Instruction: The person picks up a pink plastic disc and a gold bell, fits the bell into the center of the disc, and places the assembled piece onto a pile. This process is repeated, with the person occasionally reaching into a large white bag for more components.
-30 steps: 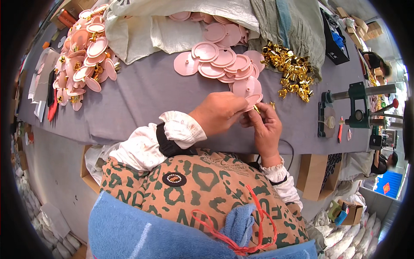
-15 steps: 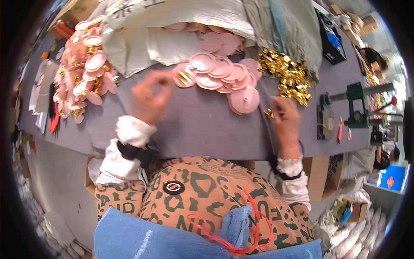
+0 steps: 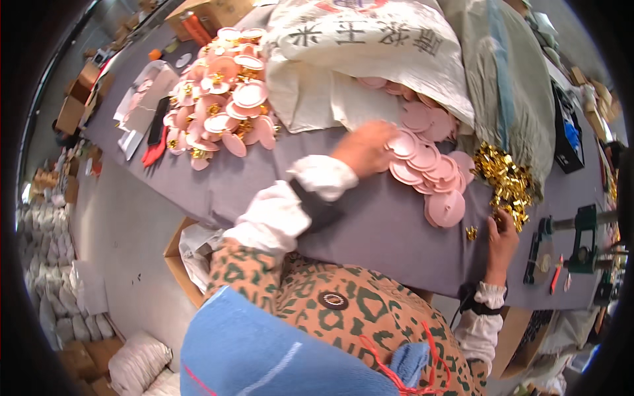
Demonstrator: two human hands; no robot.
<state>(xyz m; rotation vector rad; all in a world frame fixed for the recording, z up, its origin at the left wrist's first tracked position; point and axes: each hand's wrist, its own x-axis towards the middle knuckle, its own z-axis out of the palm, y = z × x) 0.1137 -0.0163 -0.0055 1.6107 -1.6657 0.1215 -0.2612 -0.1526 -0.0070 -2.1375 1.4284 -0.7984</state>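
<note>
My left hand [image 3: 366,148], smeared by motion, reaches the left edge of a loose heap of round pink discs [image 3: 441,170]. Its fingertips overlap the nearest discs, so whether it grips one is unclear. At the lower edge of a pile of shiny gold metal clips [image 3: 505,178] is my right hand [image 3: 503,243], its fingers bent and the thumb a little apart from them. Nothing plainly shows in its grasp. A small gold clip [image 3: 471,232] lies alone on the grey cloth, just left of that hand.
Pink discs with gold clips [image 3: 231,99] are heaped at the far left, beside a white box [image 3: 146,99] and a red-and-black tool [image 3: 156,135]. A white woven sack [image 3: 370,39] spills discs at the back. Green hand presses [image 3: 582,237] stand at the right edge.
The view has swung, shifting the table rightward in the picture. My left hand has moved onto the discs' edge, covering where a disc with gold on it lay. My right hand is closer to the gold pile.
</note>
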